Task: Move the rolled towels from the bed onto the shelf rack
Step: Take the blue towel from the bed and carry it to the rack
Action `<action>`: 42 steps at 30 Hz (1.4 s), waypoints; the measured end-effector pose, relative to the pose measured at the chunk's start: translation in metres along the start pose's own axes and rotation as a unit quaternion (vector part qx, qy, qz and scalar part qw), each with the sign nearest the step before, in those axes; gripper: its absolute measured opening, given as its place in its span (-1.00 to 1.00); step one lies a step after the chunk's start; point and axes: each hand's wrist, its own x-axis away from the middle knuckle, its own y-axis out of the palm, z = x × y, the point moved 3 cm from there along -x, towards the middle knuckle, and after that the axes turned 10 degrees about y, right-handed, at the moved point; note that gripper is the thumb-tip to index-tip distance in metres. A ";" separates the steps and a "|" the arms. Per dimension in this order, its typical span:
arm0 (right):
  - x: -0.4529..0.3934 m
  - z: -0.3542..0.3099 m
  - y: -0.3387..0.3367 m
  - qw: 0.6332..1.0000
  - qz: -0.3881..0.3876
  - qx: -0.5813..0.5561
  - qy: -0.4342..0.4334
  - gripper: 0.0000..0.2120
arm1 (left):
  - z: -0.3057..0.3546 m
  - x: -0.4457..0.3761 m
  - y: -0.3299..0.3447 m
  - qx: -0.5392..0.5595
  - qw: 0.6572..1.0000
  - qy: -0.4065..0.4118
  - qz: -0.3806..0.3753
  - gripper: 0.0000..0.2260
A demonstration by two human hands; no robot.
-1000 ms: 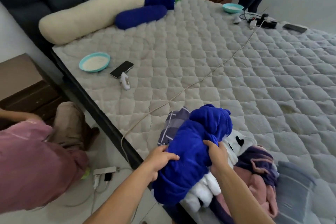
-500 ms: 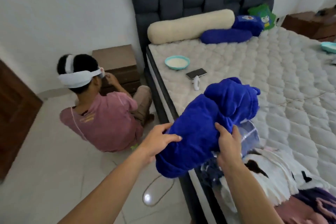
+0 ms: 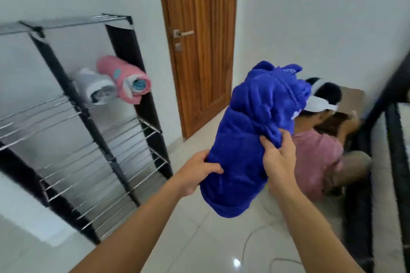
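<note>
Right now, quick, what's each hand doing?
Left hand: closed on the lower end of the blue rolled towel.
Right hand: closed on the same towel's side.

I can't read any text here. The blue towel [image 3: 250, 139] has a small pale mark near its top end, too blurred to make out. The pink towel [image 3: 124, 80] on the rack [image 3: 93, 122] carries a teal patch, also illegible.
</note>
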 end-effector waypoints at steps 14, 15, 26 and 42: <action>0.038 -0.027 0.355 0.881 -0.420 0.110 -0.189 -0.89 | -0.045 0.045 -0.268 0.199 0.910 0.046 0.361 -0.60; 0.038 -0.024 0.374 0.870 -0.437 0.113 -0.196 -0.89 | -0.046 0.044 -0.281 0.215 0.899 0.049 0.379 -0.61; 0.043 -0.014 0.551 0.795 -0.548 0.121 -0.228 -0.90 | -0.050 0.033 -0.406 0.225 0.822 0.054 0.520 -0.65; 0.036 -0.052 0.764 0.812 -0.474 0.251 -0.231 -0.87 | 0.002 -0.002 -0.599 0.193 0.841 0.055 0.503 -0.71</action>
